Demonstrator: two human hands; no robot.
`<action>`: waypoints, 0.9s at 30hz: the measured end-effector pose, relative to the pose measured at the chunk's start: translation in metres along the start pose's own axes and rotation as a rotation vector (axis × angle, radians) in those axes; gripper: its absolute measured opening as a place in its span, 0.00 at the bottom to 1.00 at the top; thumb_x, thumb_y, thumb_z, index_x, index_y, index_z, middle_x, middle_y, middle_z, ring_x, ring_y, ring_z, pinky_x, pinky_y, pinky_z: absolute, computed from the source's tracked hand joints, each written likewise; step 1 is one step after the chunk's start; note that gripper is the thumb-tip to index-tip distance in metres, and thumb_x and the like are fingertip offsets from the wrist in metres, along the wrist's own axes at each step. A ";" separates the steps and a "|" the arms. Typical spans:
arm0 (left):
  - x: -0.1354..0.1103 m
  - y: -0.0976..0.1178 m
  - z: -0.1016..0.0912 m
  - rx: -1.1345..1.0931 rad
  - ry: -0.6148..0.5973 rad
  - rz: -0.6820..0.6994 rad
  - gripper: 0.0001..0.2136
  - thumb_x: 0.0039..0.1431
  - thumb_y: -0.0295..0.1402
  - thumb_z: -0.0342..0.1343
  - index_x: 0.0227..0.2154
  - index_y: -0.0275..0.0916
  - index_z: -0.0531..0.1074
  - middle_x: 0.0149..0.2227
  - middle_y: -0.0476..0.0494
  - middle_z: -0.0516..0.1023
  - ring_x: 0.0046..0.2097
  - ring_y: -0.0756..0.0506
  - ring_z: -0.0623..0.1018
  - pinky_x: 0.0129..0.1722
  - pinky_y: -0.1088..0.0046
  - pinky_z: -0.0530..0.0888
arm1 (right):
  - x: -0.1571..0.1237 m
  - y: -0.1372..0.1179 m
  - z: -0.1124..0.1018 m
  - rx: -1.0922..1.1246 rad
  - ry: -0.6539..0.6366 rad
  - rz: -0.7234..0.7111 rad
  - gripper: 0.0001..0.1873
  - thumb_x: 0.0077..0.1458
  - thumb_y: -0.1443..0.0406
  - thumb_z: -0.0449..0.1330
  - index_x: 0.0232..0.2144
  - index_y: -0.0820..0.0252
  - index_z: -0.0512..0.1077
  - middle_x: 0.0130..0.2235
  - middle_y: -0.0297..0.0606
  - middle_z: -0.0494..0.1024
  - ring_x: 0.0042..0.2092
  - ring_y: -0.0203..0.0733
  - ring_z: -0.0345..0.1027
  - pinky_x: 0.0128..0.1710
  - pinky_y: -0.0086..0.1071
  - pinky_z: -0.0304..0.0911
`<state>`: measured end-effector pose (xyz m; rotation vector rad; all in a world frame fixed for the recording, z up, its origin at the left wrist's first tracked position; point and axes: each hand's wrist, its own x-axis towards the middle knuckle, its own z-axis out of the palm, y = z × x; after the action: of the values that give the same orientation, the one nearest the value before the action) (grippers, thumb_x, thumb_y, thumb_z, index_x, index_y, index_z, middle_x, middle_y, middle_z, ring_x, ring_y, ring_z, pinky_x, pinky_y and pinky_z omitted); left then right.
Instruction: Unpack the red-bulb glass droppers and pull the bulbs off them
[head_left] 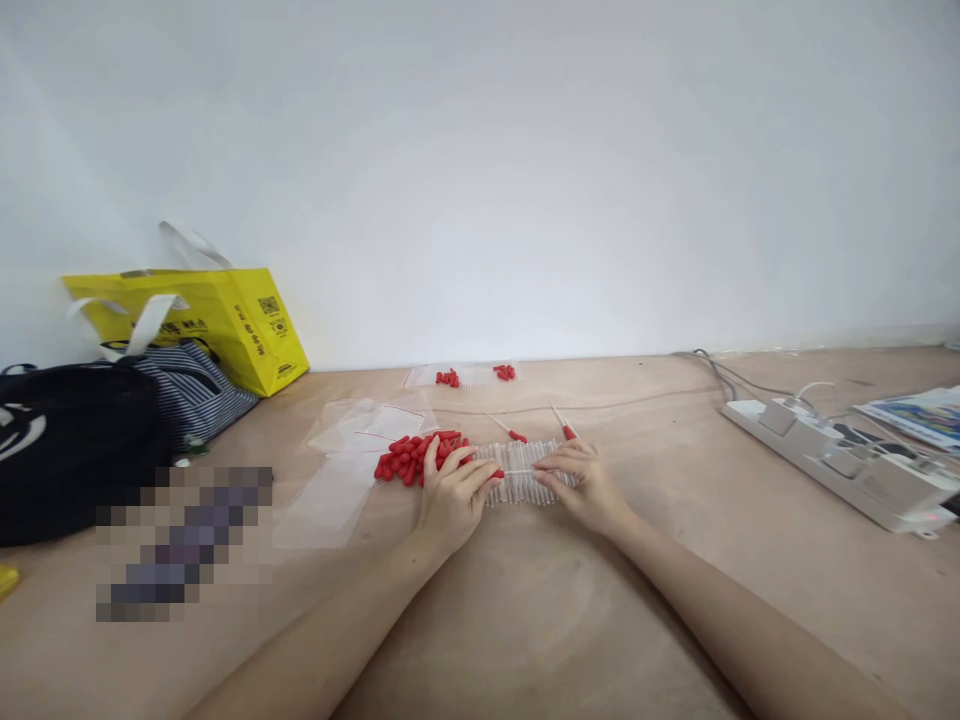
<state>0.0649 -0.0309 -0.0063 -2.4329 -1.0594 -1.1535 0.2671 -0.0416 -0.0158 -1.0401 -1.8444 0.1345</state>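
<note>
My left hand [454, 490] is closed, with a red rubber dropper bulb [497, 473] at its fingertips. Facing it, my right hand [583, 482] pinches a thin glass dropper tube [517, 471] that runs level between both hands, its left end at the bulb. Below them lies a row of clear glass tubes [510, 492]. A heap of red bulbs [405, 460] sits beside and partly behind my left hand. Just beyond the row are two droppers with red bulbs, one dropper [517, 436] lying left of the other dropper [568, 431].
Clear plastic bags [322, 500] lie left of the heap. A bag with red bulbs [448, 379] is near the wall. A yellow bag [255, 330], striped pouch [202, 390] and black bag [82, 450] stand left. A power strip [832, 465] with plugs is right.
</note>
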 end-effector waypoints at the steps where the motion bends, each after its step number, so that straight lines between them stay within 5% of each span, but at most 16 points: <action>1: 0.000 0.000 0.000 -0.001 0.002 0.019 0.07 0.57 0.32 0.49 0.33 0.44 0.72 0.33 0.52 0.78 0.41 0.44 0.73 0.54 0.50 0.48 | -0.001 -0.002 0.003 -0.127 -0.014 -0.110 0.06 0.50 0.62 0.57 0.30 0.54 0.73 0.29 0.35 0.76 0.35 0.40 0.63 0.42 0.40 0.52; 5: -0.001 0.004 0.001 0.009 -0.020 0.080 0.08 0.57 0.32 0.47 0.34 0.43 0.72 0.37 0.50 0.77 0.44 0.43 0.72 0.55 0.48 0.47 | -0.005 -0.010 0.021 -0.453 0.023 -0.395 0.08 0.53 0.69 0.53 0.34 0.57 0.72 0.23 0.33 0.73 0.33 0.37 0.62 0.46 0.41 0.46; 10: -0.003 0.005 0.002 0.055 -0.099 0.138 0.08 0.57 0.34 0.48 0.35 0.43 0.72 0.45 0.47 0.73 0.50 0.41 0.68 0.55 0.46 0.45 | -0.008 -0.012 0.027 -0.588 0.102 -0.512 0.09 0.52 0.72 0.51 0.30 0.60 0.71 0.21 0.31 0.71 0.31 0.34 0.61 0.48 0.41 0.44; 16: -0.007 0.002 0.004 0.047 -0.074 0.217 0.08 0.56 0.35 0.49 0.26 0.42 0.72 0.43 0.51 0.75 0.50 0.43 0.69 0.56 0.46 0.43 | -0.013 -0.011 0.023 -0.556 0.122 -0.539 0.09 0.52 0.72 0.50 0.27 0.59 0.70 0.20 0.29 0.69 0.32 0.34 0.62 0.49 0.43 0.42; 27: -0.004 0.006 -0.006 0.085 -0.113 0.256 0.09 0.58 0.32 0.47 0.26 0.43 0.72 0.43 0.50 0.75 0.49 0.42 0.70 0.55 0.42 0.39 | -0.017 -0.012 0.019 -0.505 0.006 -0.437 0.12 0.51 0.73 0.49 0.29 0.55 0.70 0.22 0.30 0.72 0.35 0.37 0.63 0.47 0.41 0.42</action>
<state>0.0645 -0.0401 -0.0048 -2.5014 -0.7783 -0.8811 0.2479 -0.0547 -0.0309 -0.9309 -2.1066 -0.6207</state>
